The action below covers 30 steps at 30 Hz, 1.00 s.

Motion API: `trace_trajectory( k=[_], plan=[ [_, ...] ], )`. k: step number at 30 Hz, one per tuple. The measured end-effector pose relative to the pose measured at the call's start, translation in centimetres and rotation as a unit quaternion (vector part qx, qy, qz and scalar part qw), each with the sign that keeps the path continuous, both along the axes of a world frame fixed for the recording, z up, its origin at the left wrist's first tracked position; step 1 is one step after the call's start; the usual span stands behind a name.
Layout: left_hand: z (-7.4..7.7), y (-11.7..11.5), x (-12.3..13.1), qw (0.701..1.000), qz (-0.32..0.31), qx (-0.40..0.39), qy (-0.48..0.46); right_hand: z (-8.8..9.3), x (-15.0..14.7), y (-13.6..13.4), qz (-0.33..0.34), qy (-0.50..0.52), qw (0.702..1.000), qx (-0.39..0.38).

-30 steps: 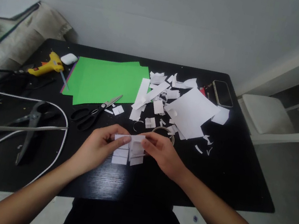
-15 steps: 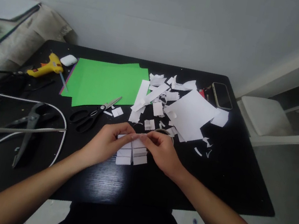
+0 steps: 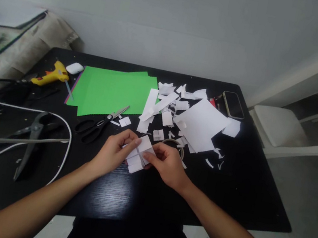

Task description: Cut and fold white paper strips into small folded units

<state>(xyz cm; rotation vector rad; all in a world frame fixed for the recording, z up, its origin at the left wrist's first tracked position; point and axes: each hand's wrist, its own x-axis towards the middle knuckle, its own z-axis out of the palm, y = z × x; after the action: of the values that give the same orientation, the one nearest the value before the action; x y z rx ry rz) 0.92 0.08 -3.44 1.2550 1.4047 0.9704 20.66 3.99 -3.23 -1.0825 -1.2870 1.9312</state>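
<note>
Both my hands meet over the near middle of a black table (image 3: 243, 183). Between them is a small folded white paper piece (image 3: 139, 153) with creased segments, tilted at an angle. My left hand (image 3: 114, 152) pinches its left side with thumb and fingers closed. My right hand (image 3: 166, 163) grips its right side, fingers curled around the edge. Part of the paper is hidden behind my fingers. A tape ring (image 3: 175, 143) lies just behind my right hand.
Green paper sheets (image 3: 111, 90) lie at the back left, black scissors (image 3: 99, 123) in front of them. White paper scraps (image 3: 198, 120) spread at the back right beside a phone (image 3: 233, 104). A yellow glue gun (image 3: 50, 74), pliers (image 3: 32, 133) and a white cable (image 3: 19, 143) occupy the left.
The paper piece has been turned from hanging straight to a tilted angle, and both hands have shifted their grip on it, closing in slightly toward each other.
</note>
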Motion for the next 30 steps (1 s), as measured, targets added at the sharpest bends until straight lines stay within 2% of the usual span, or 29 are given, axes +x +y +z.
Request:
trace_trajectory(
  k=[7,11,19,26,30],
  plan=[
    [-0.94,-0.22,-0.03,1.0,-0.002,-0.003,-0.007,-0.19,0.18,-0.14,-0.009,0.009,1.0,0.014],
    [-0.94,-0.08,0.04,1.0,0.001,-0.021,-0.013,-0.19,0.21,-0.17,-0.012,0.006,1.0,0.024],
    [-0.88,-0.17,0.26,1.0,0.011,-0.011,-0.007,-0.51,0.1,-0.29,-0.014,0.012,1.0,0.018],
    [-0.59,-0.12,-0.34,0.994,0.019,0.077,0.072,-0.65,0.05,0.05,-0.069,0.031,0.996,0.039],
    [-0.86,-0.08,-0.07,0.993,0.021,0.07,0.098,-0.94,0.28,-0.05,-0.088,0.015,0.992,0.092]
  ],
)
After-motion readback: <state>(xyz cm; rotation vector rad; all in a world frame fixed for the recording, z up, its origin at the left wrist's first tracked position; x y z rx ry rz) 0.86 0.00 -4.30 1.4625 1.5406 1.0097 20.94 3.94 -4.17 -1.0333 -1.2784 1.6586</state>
